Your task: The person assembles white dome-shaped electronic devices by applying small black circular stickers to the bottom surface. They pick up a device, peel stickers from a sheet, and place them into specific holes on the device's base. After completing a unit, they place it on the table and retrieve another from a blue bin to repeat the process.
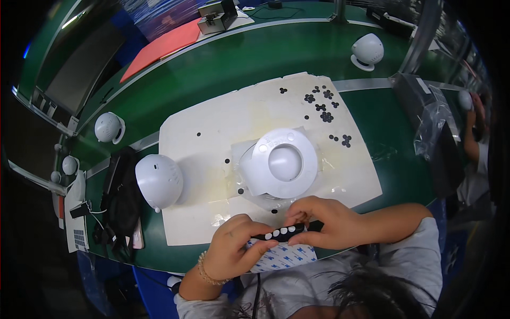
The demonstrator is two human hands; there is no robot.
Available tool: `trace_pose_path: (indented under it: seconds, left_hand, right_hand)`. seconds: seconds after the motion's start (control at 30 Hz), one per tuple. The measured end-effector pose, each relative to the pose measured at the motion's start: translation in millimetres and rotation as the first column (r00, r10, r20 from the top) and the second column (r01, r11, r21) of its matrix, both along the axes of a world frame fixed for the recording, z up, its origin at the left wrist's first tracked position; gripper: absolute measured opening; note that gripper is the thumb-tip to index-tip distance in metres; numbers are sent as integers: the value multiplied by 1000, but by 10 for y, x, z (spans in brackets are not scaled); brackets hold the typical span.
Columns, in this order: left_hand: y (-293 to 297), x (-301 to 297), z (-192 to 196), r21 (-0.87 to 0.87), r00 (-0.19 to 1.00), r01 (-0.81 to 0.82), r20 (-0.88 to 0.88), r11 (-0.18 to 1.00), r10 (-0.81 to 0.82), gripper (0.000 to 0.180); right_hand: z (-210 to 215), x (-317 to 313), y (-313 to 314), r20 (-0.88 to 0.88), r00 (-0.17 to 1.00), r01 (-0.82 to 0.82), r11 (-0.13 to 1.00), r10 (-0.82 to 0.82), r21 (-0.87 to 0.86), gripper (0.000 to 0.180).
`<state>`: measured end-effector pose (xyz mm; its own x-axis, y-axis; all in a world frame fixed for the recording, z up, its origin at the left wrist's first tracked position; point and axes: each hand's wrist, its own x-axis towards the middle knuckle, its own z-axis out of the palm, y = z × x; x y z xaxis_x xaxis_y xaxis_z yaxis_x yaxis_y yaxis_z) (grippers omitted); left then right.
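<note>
My left hand (227, 248) and my right hand (330, 223) meet at the near edge of the work mat. Between them they pinch a black strip (283, 233) with a row of white round spots, the left fingers on one end and the right on the other. Below the strip is a white sheet with blue print (284, 257); whether a hand also grips it I cannot tell. Just beyond lies a white ring-shaped housing (308, 165) on clear plastic film, its round opening facing up. Small black discs (274, 211) lie close by.
A white rounded housing (159, 181) stands left on the pale mat (196, 212). Clustered black discs (326, 116) lie at the mat's far right. White camera-like units (367, 51) stand along the green bench. A black bag (121, 204) is left; a dark box (419, 101) is right.
</note>
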<state>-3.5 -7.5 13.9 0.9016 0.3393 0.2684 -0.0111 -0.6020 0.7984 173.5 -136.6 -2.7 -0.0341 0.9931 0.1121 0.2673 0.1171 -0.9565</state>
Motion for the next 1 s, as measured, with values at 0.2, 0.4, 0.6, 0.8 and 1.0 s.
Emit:
trace_pose_path:
  seconds: [0.2, 0.4, 0.6, 0.8, 1.0]
  left_hand:
    - [-34, 20, -1, 124, 999, -44, -13, 991, 46, 21]
    - [-33, 46, -24, 210, 991, -19, 130, 977, -9, 21]
    - [-35, 56, -53, 227, 992, -54, 126, 972, 26, 21]
    - [-35, 74, -73, 232, 989, -86, 137, 969, 55, 18]
    - [-29, 92, -106, 188, 973, -153, 199, 970, 115, 16]
  right_hand:
    - [-7, 18, -15, -124, 991, 41, 995, -51, -86, 38]
    - [-77, 91, -10, -444, 896, -53, 997, 19, -64, 37]
    - [17, 118, 10, 50, 996, 76, 997, -76, 7, 24]
    - [-66, 193, 7, 177, 978, 60, 968, -106, 245, 14]
    - [9, 81, -13, 11, 994, 100, 952, -108, 290, 30]
